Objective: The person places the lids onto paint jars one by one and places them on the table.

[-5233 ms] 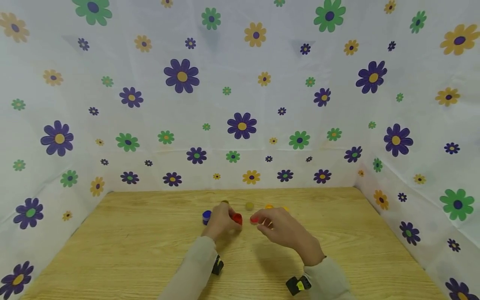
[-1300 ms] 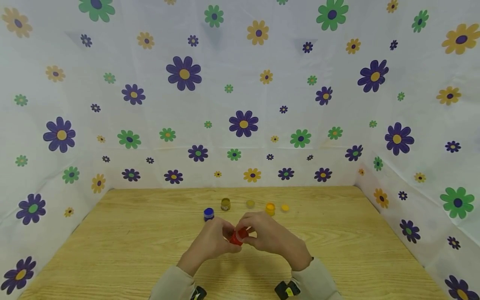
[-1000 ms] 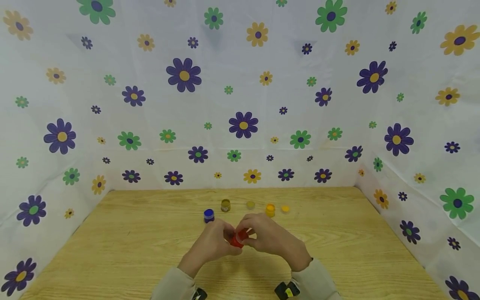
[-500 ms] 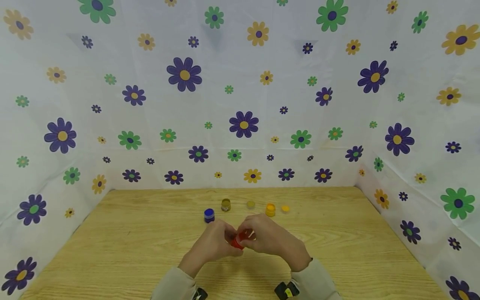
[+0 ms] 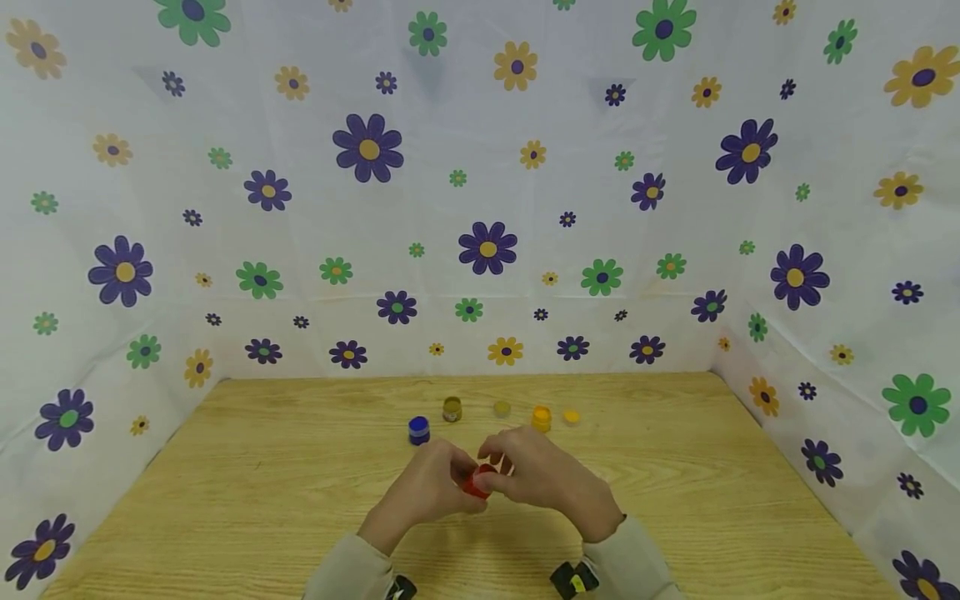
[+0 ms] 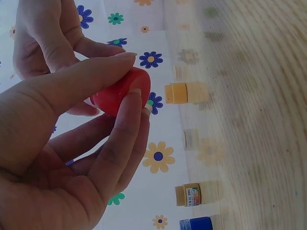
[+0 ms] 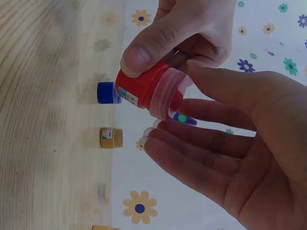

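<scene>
Near the middle of the head view, the left hand (image 5: 426, 490) grips a small red jar (image 5: 480, 483), held tilted above the table. A ridged, translucent lid (image 7: 165, 96) sits on the jar's mouth in the right wrist view. There, the right hand (image 7: 235, 134) has its thumb tip at the lid's edge, with its other fingers extended and spread below the lid. In the left wrist view, the left thumb and fingers wrap round the red jar (image 6: 117, 96); the right hand (image 6: 48, 36) is partly hidden behind them.
Beyond the hands on the wooden table (image 5: 247, 475) stand a blue jar (image 5: 419, 431), an olive jar (image 5: 452, 409) and a yellow-orange jar (image 5: 541, 419). An olive lid (image 5: 502, 409) and a yellow lid (image 5: 572, 416) lie among them. A flowered cloth (image 5: 420, 200) surrounds the table.
Since about five seconds ago, both hands have come together at the red jar, nearer the person. Over the last second, the right fingers have spread away from the lid, while the left hand has stayed nearly still.
</scene>
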A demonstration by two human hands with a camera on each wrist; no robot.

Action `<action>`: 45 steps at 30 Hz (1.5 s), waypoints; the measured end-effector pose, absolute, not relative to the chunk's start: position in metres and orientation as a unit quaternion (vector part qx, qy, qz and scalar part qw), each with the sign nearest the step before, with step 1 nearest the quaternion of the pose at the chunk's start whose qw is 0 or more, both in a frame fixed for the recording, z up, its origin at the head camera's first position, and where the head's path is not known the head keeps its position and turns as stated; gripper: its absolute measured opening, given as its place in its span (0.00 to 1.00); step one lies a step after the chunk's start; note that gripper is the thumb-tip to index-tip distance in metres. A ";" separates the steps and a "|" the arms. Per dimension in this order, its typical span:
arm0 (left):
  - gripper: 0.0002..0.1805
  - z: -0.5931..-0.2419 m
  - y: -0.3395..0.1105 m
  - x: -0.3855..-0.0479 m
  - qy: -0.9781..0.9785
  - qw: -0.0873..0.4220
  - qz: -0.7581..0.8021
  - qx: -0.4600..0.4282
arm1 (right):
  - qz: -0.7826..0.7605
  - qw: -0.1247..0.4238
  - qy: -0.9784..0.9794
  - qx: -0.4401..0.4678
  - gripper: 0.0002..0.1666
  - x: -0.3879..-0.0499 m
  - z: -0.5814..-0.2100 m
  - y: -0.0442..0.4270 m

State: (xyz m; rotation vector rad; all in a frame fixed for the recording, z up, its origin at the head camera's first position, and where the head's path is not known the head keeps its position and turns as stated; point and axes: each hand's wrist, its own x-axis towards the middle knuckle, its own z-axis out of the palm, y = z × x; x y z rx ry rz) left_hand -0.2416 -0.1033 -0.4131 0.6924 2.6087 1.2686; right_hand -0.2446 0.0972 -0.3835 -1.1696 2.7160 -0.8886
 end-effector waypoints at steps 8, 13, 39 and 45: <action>0.12 -0.411 -0.105 -0.243 0.875 0.080 0.421 0.223 | -0.299 0.019 0.867 -0.399 0.13 -0.242 -0.380 0.102; 0.11 -0.410 -0.106 -0.243 0.874 0.079 0.423 0.227 | -0.298 0.023 0.863 -0.408 0.14 -0.244 -0.382 0.101; 0.10 -0.407 -0.102 -0.238 0.874 0.083 0.417 0.234 | -0.304 0.049 0.875 -0.374 0.03 -0.243 -0.384 0.097; 0.09 -0.407 -0.102 -0.238 0.870 0.088 0.419 0.243 | -0.292 0.032 0.879 -0.376 0.10 -0.242 -0.384 0.097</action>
